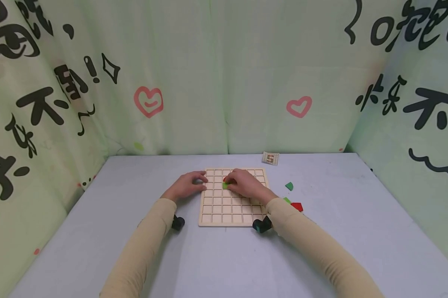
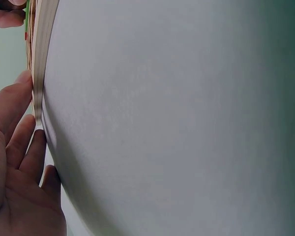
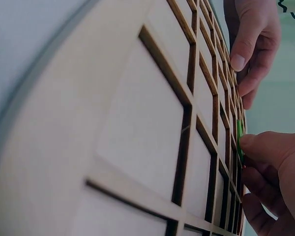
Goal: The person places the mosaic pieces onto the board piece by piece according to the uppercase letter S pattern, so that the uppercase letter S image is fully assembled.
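Observation:
A pale wooden grid board (image 1: 216,209) lies flat on the table, its square cells marked off by raised strips. Over its upper middle, my right hand (image 1: 246,183) pinches a small light green piece (image 1: 225,186) with thumb and curled fingers. A bit of a red piece (image 1: 225,179) shows beside that one, mostly covered by the fingers. At the board's left edge rests my left hand (image 1: 188,185); in the left wrist view its thumb and fairly straight fingers (image 2: 33,152) touch the wooden side.
Right of the board lie a dark green piece (image 1: 289,186), a light green piece (image 1: 287,200) and a red piece (image 1: 297,206), partly behind the right sleeve. A small printed card (image 1: 270,158) is at the table's back edge. Printed curtains (image 1: 186,136) surround the white table (image 1: 216,265).

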